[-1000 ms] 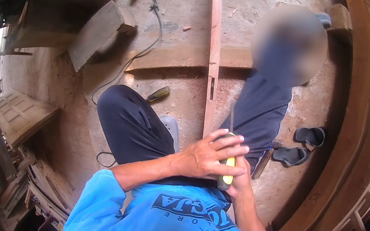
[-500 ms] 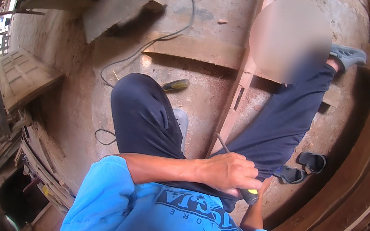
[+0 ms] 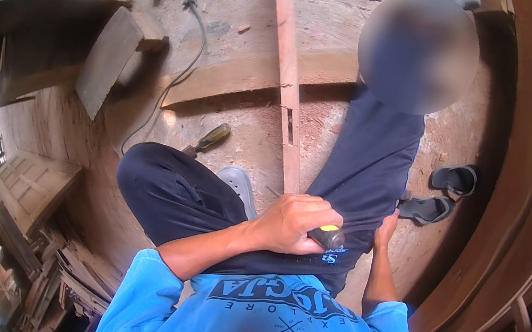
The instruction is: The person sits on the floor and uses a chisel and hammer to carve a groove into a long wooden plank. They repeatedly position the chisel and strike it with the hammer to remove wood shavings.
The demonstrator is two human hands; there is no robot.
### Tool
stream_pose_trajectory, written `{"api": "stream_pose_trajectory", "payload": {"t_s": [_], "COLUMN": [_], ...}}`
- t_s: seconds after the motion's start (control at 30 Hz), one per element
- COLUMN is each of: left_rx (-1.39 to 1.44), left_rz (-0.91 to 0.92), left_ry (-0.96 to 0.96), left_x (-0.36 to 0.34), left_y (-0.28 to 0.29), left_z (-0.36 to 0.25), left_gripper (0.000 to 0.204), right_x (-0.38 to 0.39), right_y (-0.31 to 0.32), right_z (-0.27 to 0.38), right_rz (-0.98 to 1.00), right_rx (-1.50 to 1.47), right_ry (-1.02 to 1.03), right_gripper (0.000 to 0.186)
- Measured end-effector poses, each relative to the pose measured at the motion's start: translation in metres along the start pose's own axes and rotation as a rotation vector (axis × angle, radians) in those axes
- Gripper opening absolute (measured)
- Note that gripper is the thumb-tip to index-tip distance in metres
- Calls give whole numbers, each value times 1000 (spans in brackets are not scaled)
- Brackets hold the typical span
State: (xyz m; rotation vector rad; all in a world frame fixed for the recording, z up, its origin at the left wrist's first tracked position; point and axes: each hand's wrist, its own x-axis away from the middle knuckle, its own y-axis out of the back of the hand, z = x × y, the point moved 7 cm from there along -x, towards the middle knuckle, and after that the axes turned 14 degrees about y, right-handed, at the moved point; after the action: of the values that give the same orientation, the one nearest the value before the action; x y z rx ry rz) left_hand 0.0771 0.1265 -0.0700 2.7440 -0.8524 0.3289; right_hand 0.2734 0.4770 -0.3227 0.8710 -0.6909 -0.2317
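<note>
My left hand (image 3: pixel 295 224) is closed round the dark and yellow handle of a chisel (image 3: pixel 326 237), held over my lap. Its blade is mostly hidden behind the hand. Just beyond lies a long reddish wooden bar (image 3: pixel 285 50) with a narrow slot cut in it, its near end hidden by my hand and leg. My right hand (image 3: pixel 386 230) is low beside my right thigh, fingers partly hidden. A small dark object shows just past it, too little visible to name. Another chisel (image 3: pixel 213 137), yellow and dark handled, lies on the floor beyond my left knee.
A thick plank (image 3: pixel 223 85) lies crosswise under the bar. A wooden block (image 3: pixel 109 59) and a cable (image 3: pixel 194 55) are at the left, with a panelled wooden piece (image 3: pixel 34 187) farther left. Dark sandals (image 3: pixel 452 179) lie right of my leg, near long curved boards (image 3: pixel 502 227).
The view has turned, so the bar and floor things appear shifted left. My left hand still grips the chisel, whose blade showed before. My right hand, formerly mostly hidden, now shows beside my thigh.
</note>
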Motion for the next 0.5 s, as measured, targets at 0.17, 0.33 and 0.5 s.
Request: {"api": "stream_pose_trajectory", "payload": {"t_s": [0.17, 0.33, 0.5], "left_rx": [25, 93, 178], "left_rz": [-4, -47, -128], "left_ry": [2, 14, 115], "left_x": [-5, 0, 0], "left_y": [2, 1, 35], "left_z": [-6, -10, -14], "left_gripper": [33, 34, 26], "right_x": [-6, -6, -11], "right_y": [-4, 1, 7], "right_z": [14, 20, 17], "right_rz": [-8, 12, 23], "right_rx": [2, 35, 69], "right_ry": [42, -21, -37], "right_gripper": [47, 50, 41]}}
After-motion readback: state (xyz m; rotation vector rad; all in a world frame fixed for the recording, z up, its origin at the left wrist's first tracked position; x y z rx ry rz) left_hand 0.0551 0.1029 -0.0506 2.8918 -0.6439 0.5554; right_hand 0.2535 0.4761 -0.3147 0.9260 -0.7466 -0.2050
